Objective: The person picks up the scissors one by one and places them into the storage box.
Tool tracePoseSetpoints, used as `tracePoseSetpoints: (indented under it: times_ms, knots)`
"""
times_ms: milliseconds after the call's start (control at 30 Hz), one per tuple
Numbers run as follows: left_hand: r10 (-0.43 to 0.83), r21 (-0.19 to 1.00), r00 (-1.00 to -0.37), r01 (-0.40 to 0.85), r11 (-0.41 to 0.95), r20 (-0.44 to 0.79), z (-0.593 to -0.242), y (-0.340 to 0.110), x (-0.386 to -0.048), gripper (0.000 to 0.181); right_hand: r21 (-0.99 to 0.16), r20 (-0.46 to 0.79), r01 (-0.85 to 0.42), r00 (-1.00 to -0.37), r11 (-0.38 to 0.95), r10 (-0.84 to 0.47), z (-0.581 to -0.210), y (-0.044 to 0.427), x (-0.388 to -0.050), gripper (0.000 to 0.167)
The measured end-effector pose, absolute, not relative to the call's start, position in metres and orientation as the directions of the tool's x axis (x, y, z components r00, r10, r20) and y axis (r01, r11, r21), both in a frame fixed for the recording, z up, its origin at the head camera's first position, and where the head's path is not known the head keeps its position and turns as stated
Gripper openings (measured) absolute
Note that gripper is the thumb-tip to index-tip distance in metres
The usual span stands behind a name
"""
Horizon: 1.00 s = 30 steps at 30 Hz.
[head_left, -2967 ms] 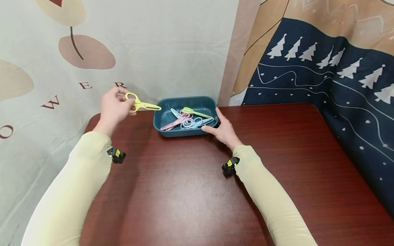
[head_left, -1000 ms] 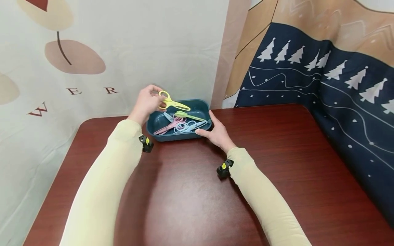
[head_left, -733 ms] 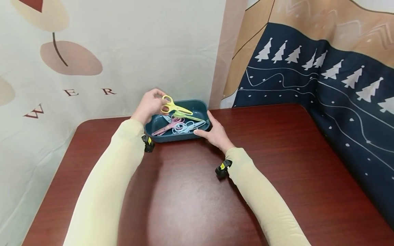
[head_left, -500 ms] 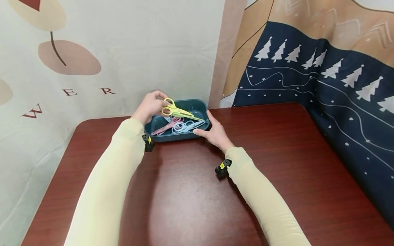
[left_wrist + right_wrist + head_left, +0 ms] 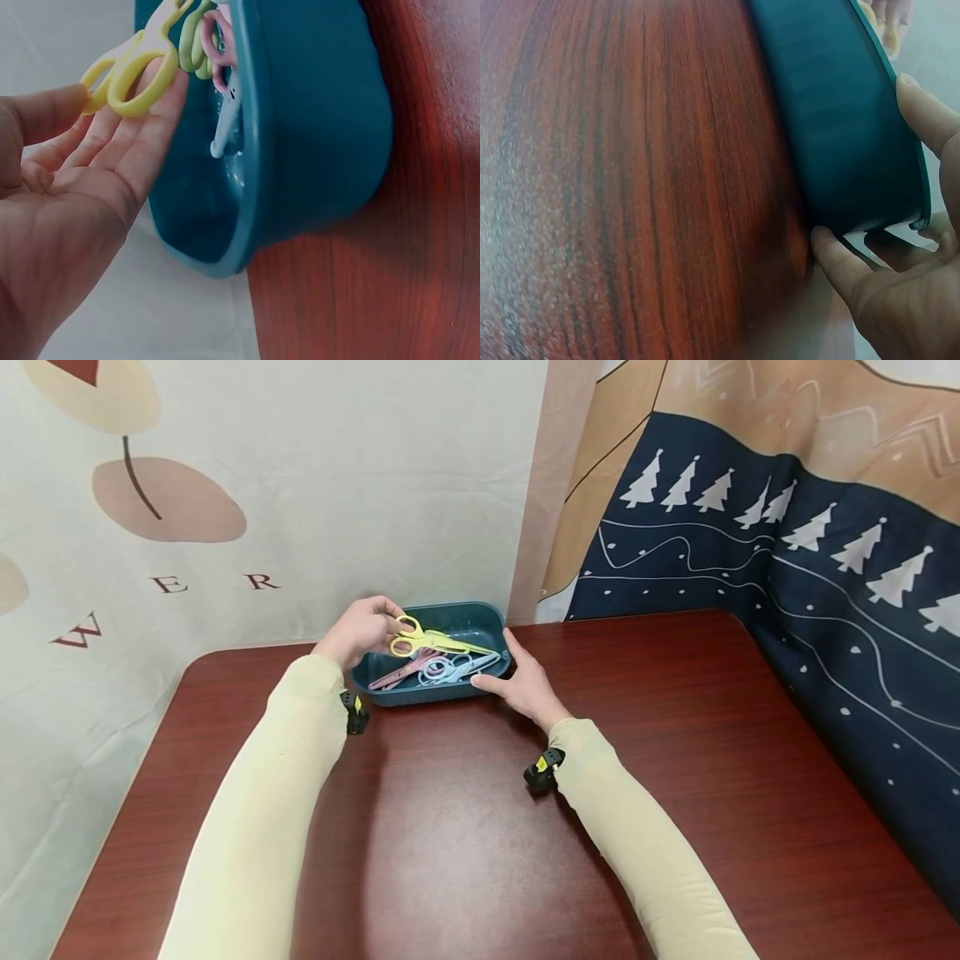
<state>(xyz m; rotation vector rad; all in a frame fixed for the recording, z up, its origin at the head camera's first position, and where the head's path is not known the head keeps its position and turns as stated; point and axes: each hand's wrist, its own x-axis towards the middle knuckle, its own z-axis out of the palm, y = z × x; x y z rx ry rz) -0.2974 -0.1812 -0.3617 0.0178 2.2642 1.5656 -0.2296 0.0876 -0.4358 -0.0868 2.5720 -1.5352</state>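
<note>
My left hand [image 5: 360, 631] is over the left part of a dark teal plastic box [image 5: 423, 695], pinching the handle loops of yellow scissors [image 5: 438, 642]. In the left wrist view the thumb touches one yellow loop, with fingers behind the other. The blades point right, inside the rim, over green scissors [image 5: 186, 58] that they mostly cover in the head view. Pink scissors [image 5: 396, 677] and light blue scissors [image 5: 459, 672] lie on the box floor. At the box's right end, my right hand [image 5: 531, 687] grips the near corner, its fingers against rim and wall.
The box stands at the back edge of a reddish-brown wooden table [image 5: 450, 827], close to a pale printed cloth [image 5: 390, 477]. A navy cloth with white trees [image 5: 705, 543] hangs at the right. Each wrist carries a small black camera [image 5: 543, 770].
The left hand has brought the yellow scissors rightward from outside the box and lowered them into it. In the last half second they dropped slightly. The right hand stays on the box.
</note>
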Motion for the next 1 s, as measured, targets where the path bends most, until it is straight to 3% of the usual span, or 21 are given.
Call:
tracePoseSetpoints:
  times_ms: [667,1000]
  knots:
    - [0.201,0.798,-0.927,-0.146,0.585,-0.317,-0.354,-0.197,-0.283,0.034,-0.873,-0.109,0.039,-0.987,0.486,-0.116,-0.435,0.084,-0.226,0.102]
    - [0.191,0.783,-0.952,-0.072,0.618,-0.238,-0.345,-0.208,-0.273,0.034,-0.868,-0.121,0.048,-0.986,0.495,-0.117,-0.436,0.087,-0.23,0.103]
